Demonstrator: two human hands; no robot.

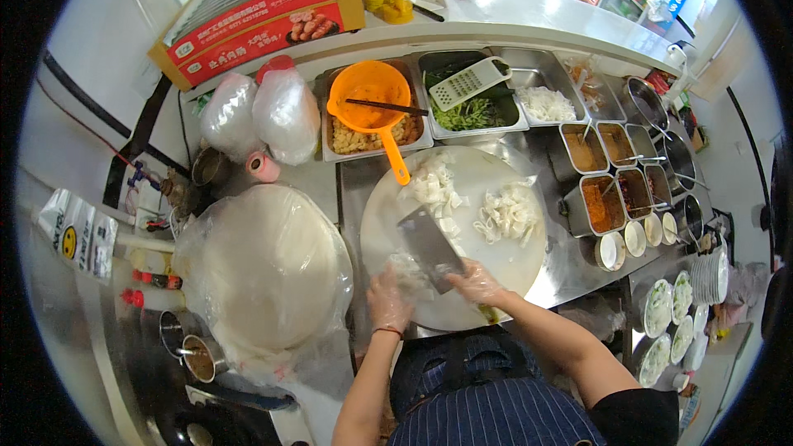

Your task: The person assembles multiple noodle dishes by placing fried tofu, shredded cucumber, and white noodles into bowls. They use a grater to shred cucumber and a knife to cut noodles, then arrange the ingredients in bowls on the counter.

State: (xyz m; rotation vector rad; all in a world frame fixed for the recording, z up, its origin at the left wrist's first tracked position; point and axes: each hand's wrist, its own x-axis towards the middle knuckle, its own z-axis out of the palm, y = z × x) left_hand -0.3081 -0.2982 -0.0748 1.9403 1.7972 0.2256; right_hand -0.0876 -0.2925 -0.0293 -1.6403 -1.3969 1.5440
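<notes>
A large round white cutting board (pixel 489 285) lies before me, with two heaps of cut white sheet noodles (pixel 509 214) on its upper half. My right hand (pixel 476 283), in a clear plastic glove, grips a cleaver (pixel 430 248) whose broad blade slants up and to the left over the board. At the board's lower left, my gloved left hand (pixel 390 300) rests by a white, partly blurred pile of noodles (pixel 407 275); its fingertips touch or nearly touch the pile. The cleaver's handle is mostly hidden in my right hand. Something green lies beneath my right wrist.
Stacked white sheets under clear plastic (pixel 266 272) lie left. Beyond the board stand food trays; an orange strainer (pixel 370 96) with chopsticks rests on one, its handle overhanging the board. A metal grater (pixel 471 83) lies over shredded greens. Sauce containers (pixel 600 204) and bowls (pixel 610 252) stand right.
</notes>
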